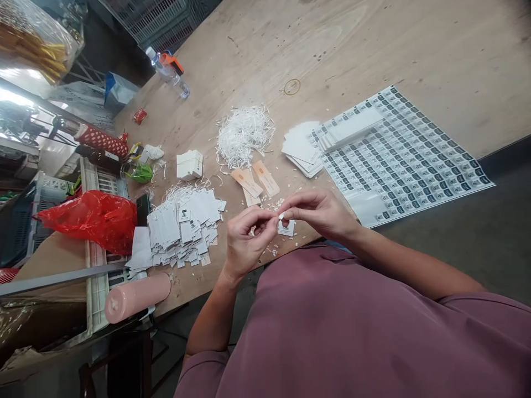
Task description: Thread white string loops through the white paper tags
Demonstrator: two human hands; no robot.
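My left hand (249,236) and my right hand (316,211) meet over the table's near edge, fingertips pinched together. Between them shows a small white piece (281,216), too small to name. Partly hidden just below the fingertips lies a white printed tag (287,229). Tiny pale bits are scattered around it. Beyond my hands lie orange printed cards (265,178) and a tangled heap of white strings (244,135). To the left is a pile of white tags with strings (182,226).
A sheet of printed labels (398,160) covers the table's right side, bearing stacked white strips (352,128). Blank white cards (302,149) lie beside it. Leftward are a banded card stack (189,165), a red plastic bag (97,218), a pink bottle (139,297) and a water bottle (168,72).
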